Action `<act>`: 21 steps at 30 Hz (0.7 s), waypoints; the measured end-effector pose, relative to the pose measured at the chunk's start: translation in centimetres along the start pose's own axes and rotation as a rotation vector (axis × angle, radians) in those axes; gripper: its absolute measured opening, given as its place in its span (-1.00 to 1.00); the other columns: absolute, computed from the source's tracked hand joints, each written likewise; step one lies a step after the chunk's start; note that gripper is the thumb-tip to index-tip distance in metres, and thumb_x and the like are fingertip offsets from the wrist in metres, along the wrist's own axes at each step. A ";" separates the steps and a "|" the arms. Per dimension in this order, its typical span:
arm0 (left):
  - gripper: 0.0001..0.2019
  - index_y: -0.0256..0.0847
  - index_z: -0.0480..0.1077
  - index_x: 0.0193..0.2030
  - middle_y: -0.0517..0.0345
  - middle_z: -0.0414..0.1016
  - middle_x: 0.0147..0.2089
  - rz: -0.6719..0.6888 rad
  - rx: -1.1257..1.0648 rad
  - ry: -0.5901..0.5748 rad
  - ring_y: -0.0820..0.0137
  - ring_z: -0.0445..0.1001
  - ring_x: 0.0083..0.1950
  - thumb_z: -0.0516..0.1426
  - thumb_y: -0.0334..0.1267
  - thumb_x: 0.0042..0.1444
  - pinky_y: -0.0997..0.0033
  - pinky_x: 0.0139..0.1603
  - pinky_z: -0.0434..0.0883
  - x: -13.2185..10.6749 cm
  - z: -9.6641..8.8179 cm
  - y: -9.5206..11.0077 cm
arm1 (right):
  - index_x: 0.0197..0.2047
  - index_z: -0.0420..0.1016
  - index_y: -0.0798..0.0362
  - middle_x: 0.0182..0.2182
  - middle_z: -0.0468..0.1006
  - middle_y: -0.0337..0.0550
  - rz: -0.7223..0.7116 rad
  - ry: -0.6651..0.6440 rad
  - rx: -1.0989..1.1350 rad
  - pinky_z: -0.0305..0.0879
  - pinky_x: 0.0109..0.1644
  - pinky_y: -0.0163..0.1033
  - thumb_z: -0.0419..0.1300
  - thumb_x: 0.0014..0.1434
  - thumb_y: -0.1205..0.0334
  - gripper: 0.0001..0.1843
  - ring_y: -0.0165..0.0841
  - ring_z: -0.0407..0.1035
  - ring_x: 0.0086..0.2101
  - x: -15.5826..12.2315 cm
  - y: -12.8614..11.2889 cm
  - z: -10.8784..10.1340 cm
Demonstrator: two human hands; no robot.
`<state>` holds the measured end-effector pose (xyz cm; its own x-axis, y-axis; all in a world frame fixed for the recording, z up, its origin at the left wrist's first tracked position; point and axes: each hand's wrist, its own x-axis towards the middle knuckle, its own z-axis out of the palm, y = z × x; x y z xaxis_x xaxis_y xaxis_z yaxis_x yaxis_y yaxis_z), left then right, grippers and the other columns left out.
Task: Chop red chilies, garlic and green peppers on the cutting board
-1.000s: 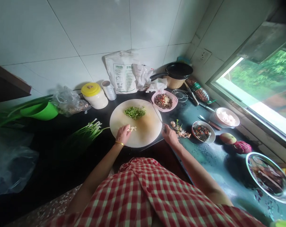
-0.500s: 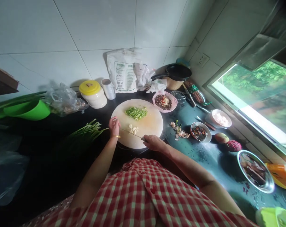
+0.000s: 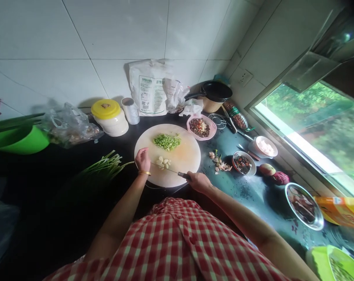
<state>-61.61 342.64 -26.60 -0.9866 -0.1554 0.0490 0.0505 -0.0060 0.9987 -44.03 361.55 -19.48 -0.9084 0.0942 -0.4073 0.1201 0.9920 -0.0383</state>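
My right hand [image 3: 200, 182] is wrapped round the dark handle of a knife [image 3: 184, 175]. The thin blade slants up to the left, low over the round white cutting board [image 3: 190, 156], and reaches as far as my left hand. At the board's left edge my left hand [image 3: 143, 160] has its fingers curled together by the blade's tip; what they pinch, if anything, is hidden. Pale peeled garlic cloves [image 3: 164, 161] lie in a small cluster along the blade. Behind them is a heap of chopped green onion [image 3: 166, 142].
Left of the board lie long green stalks [image 3: 111, 164]. A yellow-lidded jar [image 3: 109, 117] stands behind. Rightward are a pink bowl [image 3: 212, 128] of dark chopped food, garlic skins [image 3: 222, 166], a small bowl [image 3: 253, 168], and a steel bowl [image 3: 319, 224] near the window.
The view has swung slightly right. My right hand has shifted right, and more of the knife's handle shows. My left hand stays at the blade's tip, slightly lower in view.
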 end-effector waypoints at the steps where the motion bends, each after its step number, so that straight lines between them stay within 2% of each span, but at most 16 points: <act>1: -0.79 -0.25 0.39 -0.32 0.37 0.11 -0.72 -0.006 -0.017 0.008 0.58 0.11 -0.70 -0.01 -0.22 0.04 0.56 -0.62 0.13 0.6 0.1 -0.1 | -0.14 0.30 -0.03 -0.32 0.54 -0.10 -0.005 0.009 -0.007 0.09 -0.41 -0.30 -0.03 0.20 0.11 -0.79 -0.27 0.43 -0.33 0.0 -0.2 -0.7; 4: -0.80 -0.28 0.39 -0.32 0.39 0.06 -0.76 -0.078 -0.057 -0.015 0.57 0.08 -0.72 0.01 -0.25 0.00 0.55 -0.64 0.09 2.0 0.4 -0.9 | -0.13 0.28 -0.02 -0.33 0.53 -0.09 0.003 0.012 -0.041 0.11 -0.39 -0.30 -0.01 0.18 0.14 -0.79 -0.27 0.43 -0.33 0.0 -0.9 -2.2; 6: -0.81 -0.28 0.39 -0.34 0.40 0.06 -0.77 -0.109 -0.048 -0.046 0.56 0.08 -0.73 0.00 -0.28 -0.02 0.55 -0.65 0.08 2.0 0.4 -1.3 | -0.12 0.28 -0.02 -0.33 0.53 -0.11 0.023 -0.002 -0.047 0.12 -0.39 -0.30 -0.02 0.18 0.17 -0.79 -0.27 0.43 -0.33 0.1 -1.2 -1.7; 10: -0.82 -0.24 0.38 -0.35 0.36 0.11 -0.72 -0.023 -0.003 -0.053 0.56 0.11 -0.71 -0.02 -0.27 0.02 0.55 -0.66 0.09 1.2 0.4 -0.9 | -0.08 0.28 -0.03 -0.31 0.54 -0.13 0.089 -0.027 -0.020 0.14 -0.39 -0.32 -0.07 0.21 0.21 -0.77 -0.30 0.44 -0.32 0.2 -1.1 0.5; 13: -0.81 -0.25 0.38 -0.33 0.36 0.13 -0.71 0.009 -0.032 -0.027 0.57 0.11 -0.71 -0.01 -0.25 0.03 0.55 -0.66 0.09 1.9 0.7 -0.6 | -0.07 0.28 -0.05 -0.31 0.54 -0.12 0.070 0.004 -0.022 0.15 -0.37 -0.31 -0.10 0.23 0.16 -0.75 -0.29 0.44 -0.31 0.7 -0.7 -0.4; 17: -0.80 -0.27 0.37 -0.32 0.40 0.07 -0.74 -0.080 -0.053 -0.025 0.56 0.11 -0.73 -0.01 -0.25 0.00 0.55 -0.65 0.11 3.4 1.4 -1.0 | -0.05 0.28 -0.06 -0.29 0.53 -0.08 0.066 0.017 -0.071 0.18 -0.31 -0.28 -0.09 0.21 0.25 -0.73 -0.28 0.42 -0.27 1.8 -0.3 -2.5; 21: -0.81 -0.25 0.38 -0.33 0.36 0.15 -0.71 -0.031 0.010 -0.050 0.55 0.15 -0.71 -0.02 -0.25 0.01 0.55 -0.64 0.13 2.8 1.5 -1.0 | -0.04 0.29 -0.06 -0.27 0.53 -0.10 0.121 -0.024 -0.041 0.18 -0.30 -0.30 -0.10 0.22 0.25 -0.72 -0.31 0.42 -0.27 2.2 -0.1 -1.1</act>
<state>-64.66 343.69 -27.46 -0.9942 -0.1056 0.0185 0.0186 0.0003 0.9998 -46.53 361.77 -19.36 -0.8784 0.2119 -0.4285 0.2112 0.9762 0.0498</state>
